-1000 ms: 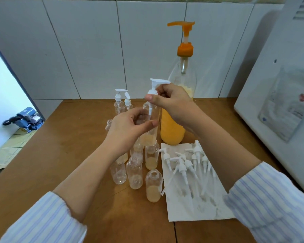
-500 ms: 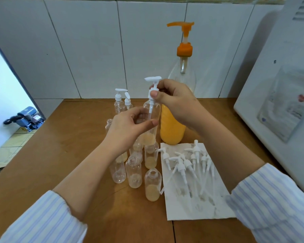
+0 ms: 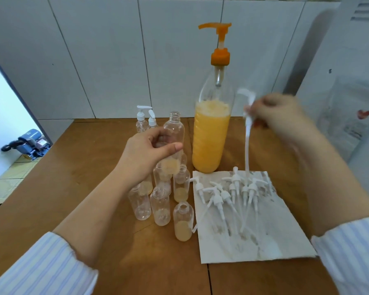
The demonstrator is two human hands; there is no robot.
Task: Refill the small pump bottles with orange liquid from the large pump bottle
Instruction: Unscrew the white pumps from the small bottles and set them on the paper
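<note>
White pump [image 3: 248, 116], pulled free, hangs pinched in our right hand [image 3: 279, 116] above the paper (blurred); our left hand [image 3: 146, 155] grips the now-open small bottle [image 3: 174, 133], ready for filling beside the large pump bottle [image 3: 210, 133].

A cluster of small clear plastic bottles [image 3: 160, 206], uncapped, is crowding the centre of the brown wooden table [image 3: 51, 188], with the tall clear bottle of orange liquid [image 3: 210, 135] standing just behind. To the right of centre, a white paper sheet [image 3: 271, 239] is being covered by loose white pump heads [image 3: 232, 192]. Bare tabletop is being left open at lower centre and at left. The right edge is being blocked by a white appliance [image 3: 349, 60].
</note>
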